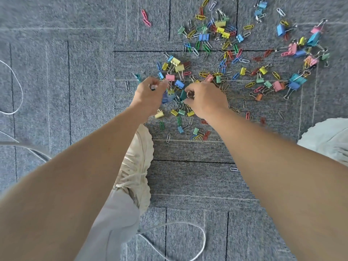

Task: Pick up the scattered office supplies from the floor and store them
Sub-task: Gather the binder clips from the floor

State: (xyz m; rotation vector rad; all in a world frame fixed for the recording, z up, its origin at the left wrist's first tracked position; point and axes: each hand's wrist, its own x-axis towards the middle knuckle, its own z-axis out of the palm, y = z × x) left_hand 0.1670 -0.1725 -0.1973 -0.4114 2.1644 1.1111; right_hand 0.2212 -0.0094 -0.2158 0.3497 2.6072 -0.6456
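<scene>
**Q:** What does the setting show?
**A:** A grey carpet floor [75,91] strewn with coloured binder clips [179,67] and paper clips [145,15]. They lie thickest ahead and to the right of the person's shoe [137,159]. No container is in view.

**Q:** How do the hands stand?
**A:** The left hand [150,93] is curled, its fingertips pinching a small clip [152,87] just above the pile. The right hand [205,99], close beside it, pinches a dark green binder clip [183,95] between thumb and forefinger. Whether either palm hides more clips cannot be told.

**Q:** How is this step best done?
**A:** Probably by gathering rather than picking singly. Binder clips lift most easily by their bodies, since the wire arms tangle with neighbours. Flat paper clips cling to carpet pile, so sweeping them together before pinching should help. Most of the supplies remain on the floor, so working outward from the nearest cluster seems sensible.
</scene>
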